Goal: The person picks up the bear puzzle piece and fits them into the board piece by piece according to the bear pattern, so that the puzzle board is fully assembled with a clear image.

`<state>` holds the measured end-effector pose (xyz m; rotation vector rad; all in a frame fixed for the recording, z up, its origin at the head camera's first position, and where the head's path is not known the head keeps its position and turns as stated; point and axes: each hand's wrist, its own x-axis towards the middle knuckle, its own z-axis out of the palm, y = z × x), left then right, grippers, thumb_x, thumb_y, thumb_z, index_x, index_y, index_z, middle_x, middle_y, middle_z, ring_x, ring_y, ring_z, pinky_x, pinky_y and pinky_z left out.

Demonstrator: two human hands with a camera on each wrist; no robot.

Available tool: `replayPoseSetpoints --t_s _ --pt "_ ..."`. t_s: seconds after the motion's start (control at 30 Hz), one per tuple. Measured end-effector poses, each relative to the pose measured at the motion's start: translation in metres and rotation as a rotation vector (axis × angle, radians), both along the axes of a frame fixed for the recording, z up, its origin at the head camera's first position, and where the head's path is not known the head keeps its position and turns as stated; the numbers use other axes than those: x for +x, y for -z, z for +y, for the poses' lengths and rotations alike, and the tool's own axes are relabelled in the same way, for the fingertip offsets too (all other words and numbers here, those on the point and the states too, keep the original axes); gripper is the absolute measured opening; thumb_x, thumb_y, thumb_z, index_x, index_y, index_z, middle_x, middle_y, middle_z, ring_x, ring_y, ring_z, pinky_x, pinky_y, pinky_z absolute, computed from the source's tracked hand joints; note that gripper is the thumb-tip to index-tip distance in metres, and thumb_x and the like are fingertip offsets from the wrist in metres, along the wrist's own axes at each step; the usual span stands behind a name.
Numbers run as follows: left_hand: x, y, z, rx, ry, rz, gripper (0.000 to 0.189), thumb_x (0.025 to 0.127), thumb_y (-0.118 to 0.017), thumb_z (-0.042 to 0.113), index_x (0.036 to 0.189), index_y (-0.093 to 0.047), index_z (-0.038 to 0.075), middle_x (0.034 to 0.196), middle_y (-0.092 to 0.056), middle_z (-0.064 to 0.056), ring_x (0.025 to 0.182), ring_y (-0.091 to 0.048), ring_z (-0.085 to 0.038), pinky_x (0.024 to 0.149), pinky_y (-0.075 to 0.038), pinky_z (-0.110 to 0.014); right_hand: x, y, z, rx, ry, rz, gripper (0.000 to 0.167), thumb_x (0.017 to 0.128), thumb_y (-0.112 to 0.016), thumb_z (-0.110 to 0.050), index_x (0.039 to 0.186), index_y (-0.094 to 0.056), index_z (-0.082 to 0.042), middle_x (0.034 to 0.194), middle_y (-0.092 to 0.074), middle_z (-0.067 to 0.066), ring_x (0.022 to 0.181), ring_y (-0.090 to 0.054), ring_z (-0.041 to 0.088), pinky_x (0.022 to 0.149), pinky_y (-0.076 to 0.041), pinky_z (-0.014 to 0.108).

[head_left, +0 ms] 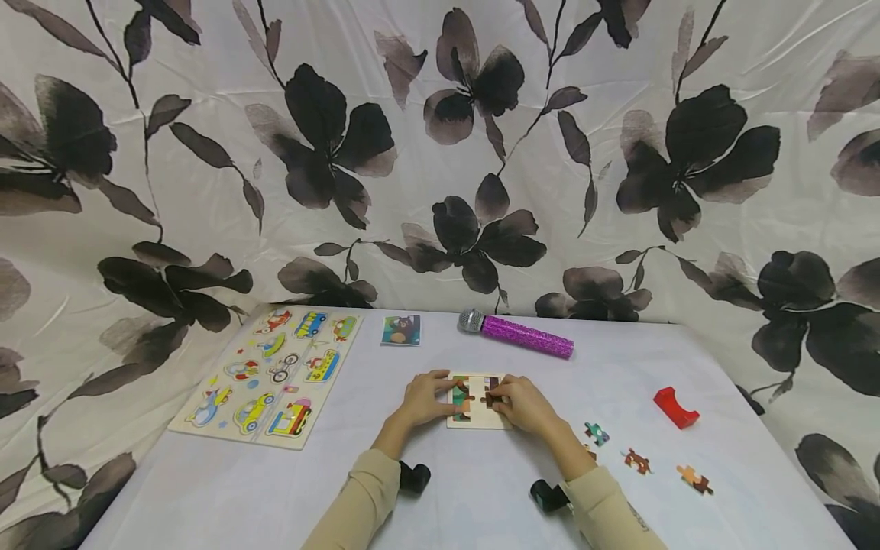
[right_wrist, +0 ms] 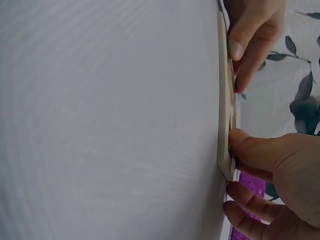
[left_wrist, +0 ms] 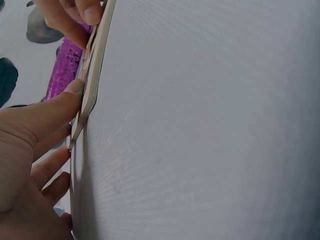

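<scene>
A small wooden jigsaw board [head_left: 490,421] lies on the white table in front of the person, with pieces along its left and right sides and a bare strip between them. The left hand [head_left: 422,397] grips the board's left end, its thumb on the near part and a finger on the far part. In the left wrist view the left thumb [left_wrist: 75,87] lies on the board's face. At the right side, the right hand [head_left: 525,405] pinches a dark brown jigsaw piece [head_left: 490,399] over the board; its fingers hide part of the piece.
Loose jigsaw pieces [head_left: 637,461] and a red curved block [head_left: 676,408] lie to the right. Behind the board are a purple glitter microphone [head_left: 528,337] and a small picture card [head_left: 401,331]. A vehicle puzzle board [head_left: 268,374] lies at left. A floral cloth [head_left: 440,153] hangs behind.
</scene>
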<state>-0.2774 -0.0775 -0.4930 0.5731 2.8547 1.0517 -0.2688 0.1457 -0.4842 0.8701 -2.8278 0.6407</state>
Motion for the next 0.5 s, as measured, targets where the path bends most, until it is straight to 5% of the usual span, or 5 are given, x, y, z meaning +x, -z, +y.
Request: replayPoseSetpoints --t_s 0.2,0.5 --pt "-0.0003 -0.0004 0.0010 -0.018 0.001 0.008 0.053 0.078 -0.076 0.027 0.121 -0.063 0.000 0.135 -0.050 -0.019 0.127 -0.040 -0.044 0.104 -0.027 -0.063 -0.0008 0.0008 -0.0030 0.041 0.012 0.032 0.016 0.082 -0.071 -0.008 0.096 -0.072 0.000 0.087 -0.065 0.007 0.079 -0.060 0.021 0.075 -0.050 0.037" --pt "0.0005 -0.0014 0.0004 -0.015 0.006 0.012 0.053 0.078 -0.076 0.028 0.121 -0.062 0.001 0.135 -0.050 -0.019 0.127 -0.041 -0.042 0.105 -0.026 -0.063 0.0039 -0.0002 -0.0073 0.010 0.048 -0.010 0.015 0.084 -0.068 -0.005 0.096 -0.071 0.002 0.105 -0.061 0.012 0.091 -0.055 0.030 0.083 -0.050 0.042"
